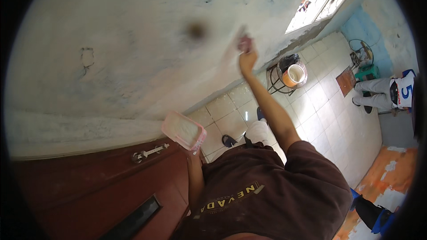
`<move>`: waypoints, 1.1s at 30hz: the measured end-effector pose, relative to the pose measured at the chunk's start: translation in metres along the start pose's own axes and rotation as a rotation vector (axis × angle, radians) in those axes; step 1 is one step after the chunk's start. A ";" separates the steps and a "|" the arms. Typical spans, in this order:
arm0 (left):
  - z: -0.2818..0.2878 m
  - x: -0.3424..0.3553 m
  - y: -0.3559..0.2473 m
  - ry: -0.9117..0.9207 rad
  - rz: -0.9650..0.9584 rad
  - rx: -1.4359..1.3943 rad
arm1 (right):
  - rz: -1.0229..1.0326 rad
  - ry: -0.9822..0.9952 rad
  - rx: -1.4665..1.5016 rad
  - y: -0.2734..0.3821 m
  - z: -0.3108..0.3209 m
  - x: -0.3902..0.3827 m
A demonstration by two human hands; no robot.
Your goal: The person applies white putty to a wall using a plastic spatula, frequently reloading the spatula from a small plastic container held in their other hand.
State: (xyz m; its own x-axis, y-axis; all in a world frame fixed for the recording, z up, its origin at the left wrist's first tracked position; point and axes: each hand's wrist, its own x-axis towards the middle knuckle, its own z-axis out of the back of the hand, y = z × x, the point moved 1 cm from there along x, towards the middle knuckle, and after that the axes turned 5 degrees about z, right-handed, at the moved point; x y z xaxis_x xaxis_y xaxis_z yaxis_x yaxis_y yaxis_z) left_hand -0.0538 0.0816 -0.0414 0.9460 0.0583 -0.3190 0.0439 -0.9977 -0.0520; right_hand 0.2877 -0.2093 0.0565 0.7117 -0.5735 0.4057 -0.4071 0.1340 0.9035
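2 held | left grip point(194, 153) clasping pink tray point(201, 138) | right grip point(248, 61) pinching blurred reddish object point(244, 43)

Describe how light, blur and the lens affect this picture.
Head view: the grilled window is overexposed and floor tiles catch glare; head view: the reddish tool in the right hand is blurred, as is a dark smudge over the wall, possibly on the lens; head view: corners fall to black.
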 end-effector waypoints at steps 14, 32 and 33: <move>-0.006 -0.005 -0.013 -0.006 -0.050 -0.044 | 0.370 0.815 0.122 0.181 -0.128 -0.157; -0.026 -0.004 0.006 0.087 0.015 -0.093 | 0.041 0.150 -0.037 0.043 -0.046 0.039; -0.028 -0.001 0.009 0.114 0.041 -0.097 | 0.016 0.111 -0.046 0.027 -0.031 0.045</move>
State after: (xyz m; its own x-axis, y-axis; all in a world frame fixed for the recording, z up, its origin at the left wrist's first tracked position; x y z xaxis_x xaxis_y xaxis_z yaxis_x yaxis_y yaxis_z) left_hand -0.0455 0.0718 -0.0147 0.9776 0.0184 -0.2096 0.0300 -0.9982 0.0519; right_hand 0.3267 -0.2067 0.1036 0.7653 -0.4783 0.4307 -0.3943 0.1805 0.9011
